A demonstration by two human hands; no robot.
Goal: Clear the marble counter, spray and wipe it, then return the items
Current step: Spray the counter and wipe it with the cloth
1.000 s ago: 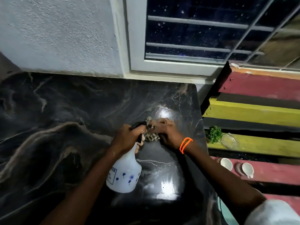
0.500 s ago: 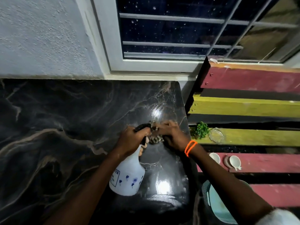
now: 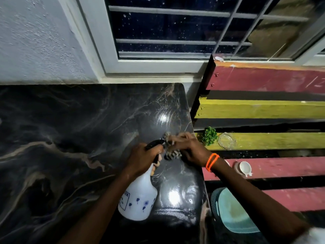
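A black marble counter (image 3: 73, 131) with pale veins fills the left and middle. My left hand (image 3: 142, 160) grips the black trigger head of a white spray bottle (image 3: 139, 198), which is tilted above the counter with its nozzle pointing right. My right hand (image 3: 190, 149), with an orange band on the wrist, is closed on a striped cloth (image 3: 173, 154) held right against the nozzle. Both hands are over the counter's right end. Wet shine shows on the marble near them.
To the right stands a slatted bench of red and yellow boards (image 3: 267, 141) carrying a small green plant (image 3: 209, 135), a glass dish (image 3: 226, 140) and a white cup (image 3: 245, 167). A teal basin (image 3: 233, 213) sits below. A wall and barred window (image 3: 175, 32) back the counter.
The camera view has shifted left and slightly down, so the bench shows more. Both hands stay together, the bottle and cloth still held at the nozzle.
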